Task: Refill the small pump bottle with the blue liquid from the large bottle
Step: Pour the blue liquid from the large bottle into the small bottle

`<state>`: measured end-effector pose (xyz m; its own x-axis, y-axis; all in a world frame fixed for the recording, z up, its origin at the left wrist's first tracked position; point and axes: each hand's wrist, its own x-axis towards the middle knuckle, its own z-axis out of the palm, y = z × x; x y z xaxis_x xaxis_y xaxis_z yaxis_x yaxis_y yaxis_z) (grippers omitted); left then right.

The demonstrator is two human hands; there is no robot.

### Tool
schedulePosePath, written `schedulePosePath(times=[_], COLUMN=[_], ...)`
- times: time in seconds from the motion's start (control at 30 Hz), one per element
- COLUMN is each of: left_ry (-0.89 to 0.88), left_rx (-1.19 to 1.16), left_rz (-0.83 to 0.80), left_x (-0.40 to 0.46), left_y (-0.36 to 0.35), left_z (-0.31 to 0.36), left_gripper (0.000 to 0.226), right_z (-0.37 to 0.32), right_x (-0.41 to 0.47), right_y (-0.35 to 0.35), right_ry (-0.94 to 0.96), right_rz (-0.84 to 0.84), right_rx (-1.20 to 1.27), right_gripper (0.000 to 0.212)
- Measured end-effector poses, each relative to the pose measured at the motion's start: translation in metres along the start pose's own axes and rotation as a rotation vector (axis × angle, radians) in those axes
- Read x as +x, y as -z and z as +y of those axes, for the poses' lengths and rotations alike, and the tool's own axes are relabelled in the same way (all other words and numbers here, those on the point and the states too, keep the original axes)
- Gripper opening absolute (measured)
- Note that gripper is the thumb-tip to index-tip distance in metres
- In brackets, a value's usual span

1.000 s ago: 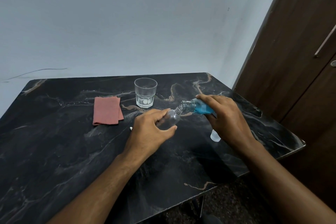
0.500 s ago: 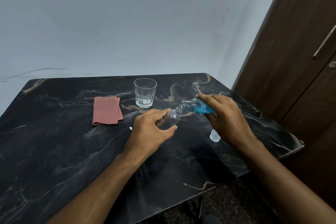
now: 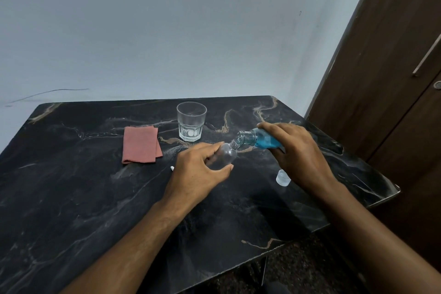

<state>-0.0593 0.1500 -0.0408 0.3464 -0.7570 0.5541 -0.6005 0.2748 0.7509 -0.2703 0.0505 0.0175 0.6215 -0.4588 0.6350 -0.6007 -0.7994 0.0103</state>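
My left hand (image 3: pixel 198 172) grips the small clear bottle (image 3: pixel 225 156), tilted with its open neck pointing up and right. The large bottle (image 3: pixel 260 142) lies almost level in my right hand (image 3: pixel 298 153), blue liquid pooled in its body, and its open mouth meets the small bottle's neck. A clear cap (image 3: pixel 282 178) stands on the table just below my right hand. A small white tip (image 3: pixel 172 168), perhaps the pump part, peeks out left of my left hand; the rest is hidden.
A black marble table (image 3: pixel 83 198) carries an empty drinking glass (image 3: pixel 191 121) behind the bottles and a folded pink cloth (image 3: pixel 140 144) to its left. A dark wooden door (image 3: pixel 393 79) stands to the right, close to the table's right edge.
Both hands and both bottles hold almost the same pose. No visible rise of liquid in the small bottle.
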Motion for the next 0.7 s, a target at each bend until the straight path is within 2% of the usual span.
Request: schedulePosePath(times=[0.7], left_ry=[-0.007], left_rx=[-0.004], left_rz=[0.013], left_x=[0.0007], left_y=[-0.0016], left_z=[-0.0034], left_gripper=[0.051], right_z=[0.0013], right_x=[0.0022], right_y=[0.0007], right_ry=[0.017], right_rz=[0.002], right_rx=[-0.009], right_gripper=[0.050])
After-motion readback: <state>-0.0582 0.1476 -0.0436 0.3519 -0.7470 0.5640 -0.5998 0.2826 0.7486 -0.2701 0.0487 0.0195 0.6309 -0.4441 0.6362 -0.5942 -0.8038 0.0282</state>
